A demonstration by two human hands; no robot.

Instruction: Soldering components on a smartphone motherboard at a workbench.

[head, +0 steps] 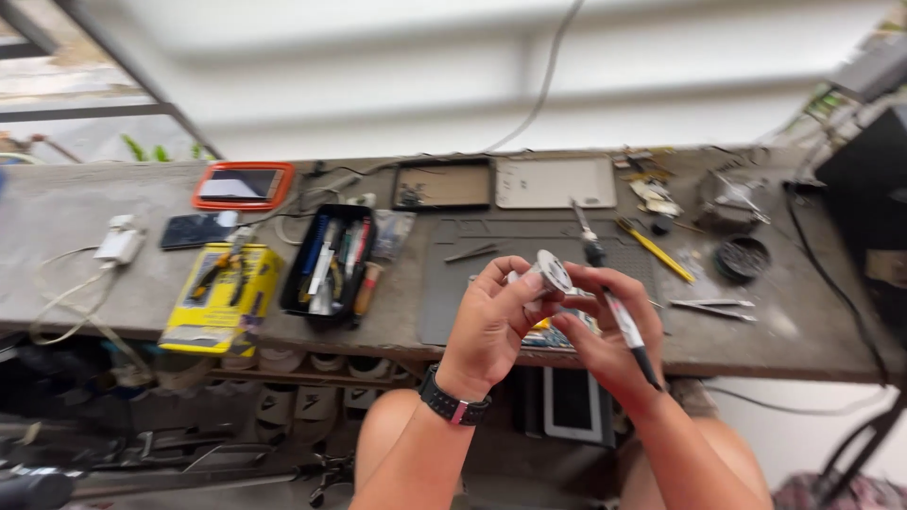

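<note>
Two hands are raised above the front edge of the grey work mat (539,247). A small round silver part (550,272) is pinched in the curled fingertips of the left hand (491,326), its flat face tilted up and to the right. The right hand (605,331) is closed around a black-handled screwdriver (619,316), whose long axis runs from upper left to lower right, passing just right of the part. Both hands touch near the part; the left holds it.
</note>
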